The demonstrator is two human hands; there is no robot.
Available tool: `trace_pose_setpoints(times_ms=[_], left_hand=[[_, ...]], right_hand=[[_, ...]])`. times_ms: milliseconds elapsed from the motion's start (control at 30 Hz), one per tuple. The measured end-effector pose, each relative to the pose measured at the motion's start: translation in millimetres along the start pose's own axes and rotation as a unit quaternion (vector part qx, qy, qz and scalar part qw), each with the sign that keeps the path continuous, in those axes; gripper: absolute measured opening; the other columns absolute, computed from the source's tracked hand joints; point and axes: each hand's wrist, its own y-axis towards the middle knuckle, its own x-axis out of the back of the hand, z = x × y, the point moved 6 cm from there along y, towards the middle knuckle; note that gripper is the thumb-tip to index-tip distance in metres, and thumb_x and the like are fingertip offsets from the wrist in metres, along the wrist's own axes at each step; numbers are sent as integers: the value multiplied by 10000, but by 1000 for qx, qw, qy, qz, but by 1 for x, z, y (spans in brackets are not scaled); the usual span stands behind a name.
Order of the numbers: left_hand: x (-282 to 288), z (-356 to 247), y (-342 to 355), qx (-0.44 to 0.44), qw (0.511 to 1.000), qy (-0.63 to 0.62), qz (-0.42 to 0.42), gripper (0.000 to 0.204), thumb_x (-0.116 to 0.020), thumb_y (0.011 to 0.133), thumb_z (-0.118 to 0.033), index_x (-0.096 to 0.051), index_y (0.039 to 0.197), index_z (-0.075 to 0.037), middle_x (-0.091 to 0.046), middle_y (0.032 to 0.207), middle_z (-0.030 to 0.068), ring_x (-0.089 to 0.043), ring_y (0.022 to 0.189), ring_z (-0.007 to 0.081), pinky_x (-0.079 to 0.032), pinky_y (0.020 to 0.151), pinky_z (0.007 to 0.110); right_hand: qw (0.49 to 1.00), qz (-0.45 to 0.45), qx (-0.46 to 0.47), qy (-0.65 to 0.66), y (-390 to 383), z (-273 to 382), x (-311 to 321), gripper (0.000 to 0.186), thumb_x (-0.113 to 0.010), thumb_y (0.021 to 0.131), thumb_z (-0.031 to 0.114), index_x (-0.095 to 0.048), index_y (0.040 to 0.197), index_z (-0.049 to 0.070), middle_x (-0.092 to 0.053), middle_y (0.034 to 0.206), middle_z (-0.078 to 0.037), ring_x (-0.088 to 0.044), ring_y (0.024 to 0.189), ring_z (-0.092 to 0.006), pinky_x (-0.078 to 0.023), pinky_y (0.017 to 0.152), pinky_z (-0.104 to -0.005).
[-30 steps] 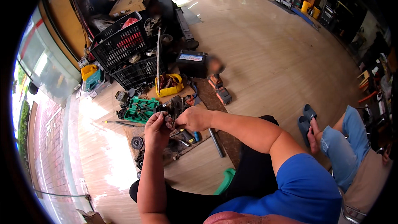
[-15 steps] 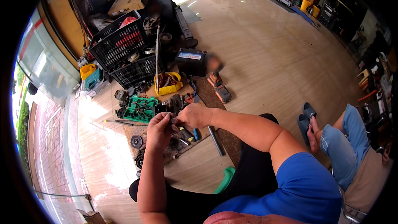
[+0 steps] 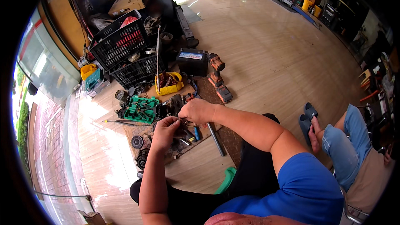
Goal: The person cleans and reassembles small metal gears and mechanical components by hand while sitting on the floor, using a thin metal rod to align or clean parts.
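Observation:
My left hand [image 3: 166, 130] is closed, thumb and fingertips pinched on something small that I cannot make out. My right hand [image 3: 196, 110] sits just above and to its right, fingers curled, with whatever it grips hidden. Beneath them lies a dirty board [image 3: 135, 132] strewn with dark parts and tools, including a blue-handled tool [image 3: 196, 132]. A pulley [image 3: 137, 141] is left of my left hand, and a green case of tools [image 3: 141, 109] is beyond it. A steel tube [image 3: 216, 141] lies right of my hands.
An orange cordless drill [image 3: 219, 85], black battery [image 3: 191, 64], yellow container [image 3: 171, 83] and stacked black crates [image 3: 121, 41] stand ahead. A seated person in jeans [image 3: 343, 150] is close on my right. A glass door [image 3: 50, 62] is on the left.
My right hand has risen slightly, away from me. My left hand has shifted a little right and down, and the small thing between them is less visible.

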Motion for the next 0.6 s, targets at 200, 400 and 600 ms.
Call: trace_pose_setpoints(times_ms=[200, 400, 600], left_hand=[[-9, -3, 0, -17, 994, 105, -7, 161, -556, 950, -79, -636, 971, 59, -657, 814, 47, -618, 701, 105, -521, 637, 258], [-6, 3, 2, -20, 981, 194, -14, 169, -558, 928, -47, -645, 1022, 64, -669, 840, 38, -607, 738, 82, -503, 662, 236], [-7, 2, 3, -71, 943, 320, -50, 189, -570, 906, -41, -660, 1037, 60, -681, 827, 61, -594, 709, 91, -489, 647, 254]], right_hand=[[1000, -9, 9, -13, 0, -4, -3, 124, -610, 820, 202, -642, 844, 85, -654, 795, -100, -644, 784, -321, -502, 659, -425], [999, 1, -3, -39, 0, -1, -3, 116, -611, 828, 200, -638, 833, 87, -656, 794, -104, -652, 778, -317, -508, 655, -426], [998, -16, -29, -44, 0, -1, 0, 152, -615, 847, 221, -623, 814, 72, -654, 782, -128, -655, 777, -325, -512, 665, -425]])
